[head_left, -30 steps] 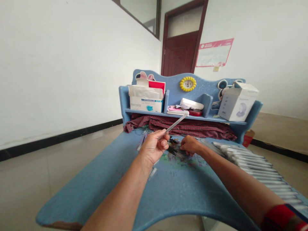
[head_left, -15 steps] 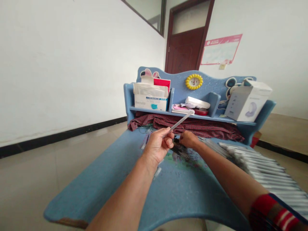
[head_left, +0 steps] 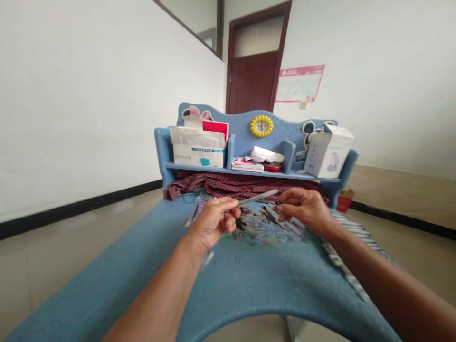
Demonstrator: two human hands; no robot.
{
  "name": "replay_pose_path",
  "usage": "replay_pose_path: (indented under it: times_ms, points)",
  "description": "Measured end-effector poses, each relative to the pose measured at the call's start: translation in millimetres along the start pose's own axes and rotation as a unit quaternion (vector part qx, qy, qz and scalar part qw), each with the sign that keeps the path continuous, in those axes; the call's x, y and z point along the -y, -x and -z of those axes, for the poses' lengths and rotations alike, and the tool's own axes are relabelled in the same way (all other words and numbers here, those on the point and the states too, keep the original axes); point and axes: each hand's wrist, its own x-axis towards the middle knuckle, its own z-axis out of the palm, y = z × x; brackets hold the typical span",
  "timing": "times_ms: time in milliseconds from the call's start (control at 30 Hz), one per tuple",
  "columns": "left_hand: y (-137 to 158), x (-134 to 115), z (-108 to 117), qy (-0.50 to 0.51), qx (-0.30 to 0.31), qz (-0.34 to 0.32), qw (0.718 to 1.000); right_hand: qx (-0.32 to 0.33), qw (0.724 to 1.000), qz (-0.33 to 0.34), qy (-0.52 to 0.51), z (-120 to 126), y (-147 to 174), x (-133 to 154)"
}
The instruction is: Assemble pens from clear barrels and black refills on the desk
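My left hand is closed round one end of a thin, clear tube like a pen barrel, which points up and to the right. Close to the tube's far end, my right hand pinches a small black piece between thumb and fingers; its exact kind is too small to make out. Below both hands, a loose pile of thin black-and-clear pen parts lies on the blue desk. Many clear tubes are lined up at the right, partly behind my right forearm.
Along the back runs a shelf holding a mask box, a red tin and a white carton. Checked cloth lies bunched under it. A few small clear pieces rest beside my left forearm.
My right hand has risen from the pile toward the tube's far end, now with a small black piece. The tube in my left hand has tipped lower. The view has shifted right.
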Motion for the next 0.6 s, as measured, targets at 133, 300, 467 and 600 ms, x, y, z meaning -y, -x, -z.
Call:
replay_pose_path:
  times_ms: [133,300,467,600]
  points:
    - [1,2,-6,-0.025,0.014,0.010,1.000,-0.039,0.999,0.013,0.022,13,12,7]
    - [1,6,-11,-0.054,0.038,0.017,0.998,-0.056,0.995,0.034,0.073,21,19,8]
    - [2,8,-13,-0.070,0.033,0.012,0.997,-0.042,0.984,0.054,0.164,24,21,8]
    - [3,6,-13,-0.094,0.028,0.010,0.995,-0.040,0.963,0.093,0.249,25,22,10]
